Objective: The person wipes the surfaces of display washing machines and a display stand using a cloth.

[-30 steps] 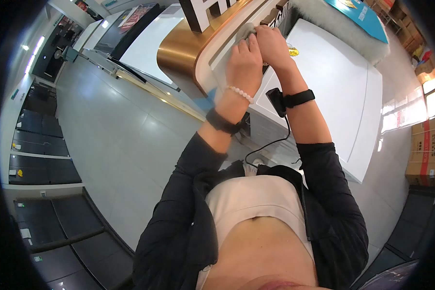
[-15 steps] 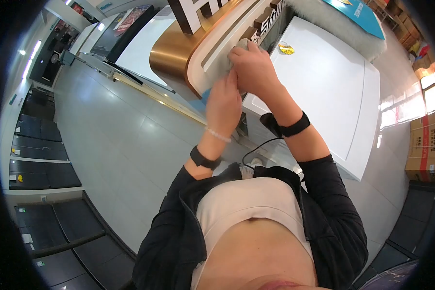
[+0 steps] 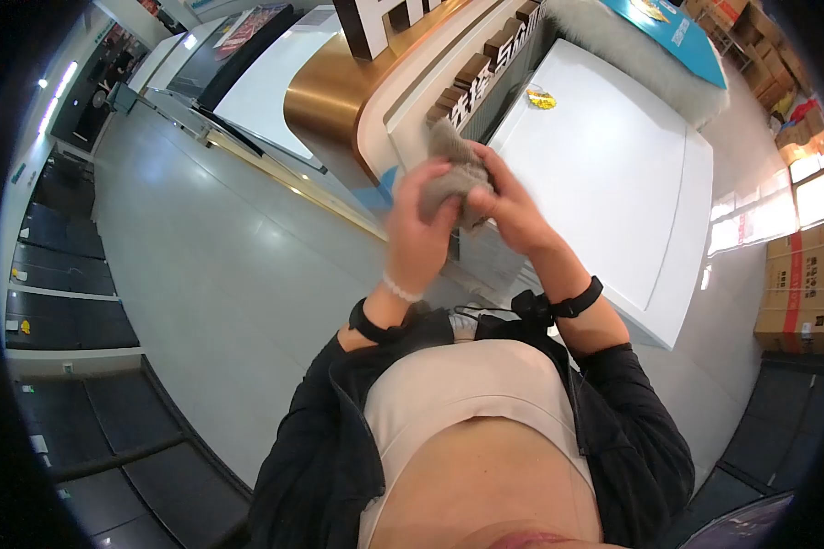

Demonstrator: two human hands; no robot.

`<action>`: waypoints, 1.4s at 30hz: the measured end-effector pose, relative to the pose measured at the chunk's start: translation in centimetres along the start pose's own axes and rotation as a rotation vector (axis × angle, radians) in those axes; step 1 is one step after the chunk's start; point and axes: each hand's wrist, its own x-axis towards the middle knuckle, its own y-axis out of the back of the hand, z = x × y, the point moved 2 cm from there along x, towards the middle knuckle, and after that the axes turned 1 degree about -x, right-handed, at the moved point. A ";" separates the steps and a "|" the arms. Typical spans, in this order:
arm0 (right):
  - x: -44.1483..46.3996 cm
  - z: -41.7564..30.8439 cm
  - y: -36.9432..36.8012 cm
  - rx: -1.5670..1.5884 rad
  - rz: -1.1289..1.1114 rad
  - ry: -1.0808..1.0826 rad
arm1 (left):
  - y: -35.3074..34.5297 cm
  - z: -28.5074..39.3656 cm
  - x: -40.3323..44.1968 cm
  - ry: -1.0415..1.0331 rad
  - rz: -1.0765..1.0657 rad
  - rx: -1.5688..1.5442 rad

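A crumpled grey-brown cloth (image 3: 458,160) is held between both hands, in front of the white sign panel with raised dark lettering (image 3: 490,73). My left hand (image 3: 419,215), with a pale bead bracelet and a black wrist strap, grips the cloth from the left and is slightly blurred. On the cloth's right side, my right hand (image 3: 513,206) has its fingers and thumb closed on it. A small black device on a strap (image 3: 533,309) sits at the right wrist. Both hands are clear of the panel, which has a rounded gold edge (image 3: 325,105).
To the right stands a white-topped appliance (image 3: 604,174) with a yellow sticker (image 3: 541,98). Behind it are white fur and a teal board (image 3: 677,37). A cardboard box (image 3: 796,288) is at the far right. Dark appliances (image 3: 69,320) line the left side.
Both hands have come down from the sign lettering toward my body with the cloth. More of the cloth and the lettering now show, and the hands have moved from overlapping to facing each other.
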 end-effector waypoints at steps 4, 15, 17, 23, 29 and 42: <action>2.2 -0.3 1.7 -0.276 0.094 0.056 | -0.7 1.3 2.6 0.048 -0.116 -0.051; 9.4 -4.3 3.9 -1.279 0.037 0.095 | -1.5 -0.5 4.8 -0.175 0.018 0.586; 9.3 -5.9 4.2 -1.368 0.083 0.101 | -1.0 -1.5 4.3 -0.130 0.011 0.578; 11.4 -4.2 3.8 -1.341 -0.018 0.248 | -2.0 -1.0 4.7 -0.189 0.011 0.561; 11.2 -7.2 3.6 -1.383 0.038 0.280 | -1.3 -1.1 5.9 -0.212 0.048 0.578; 20.6 -4.4 11.4 -1.519 0.295 0.251 | -3.9 -0.1 8.2 -0.273 -0.050 0.562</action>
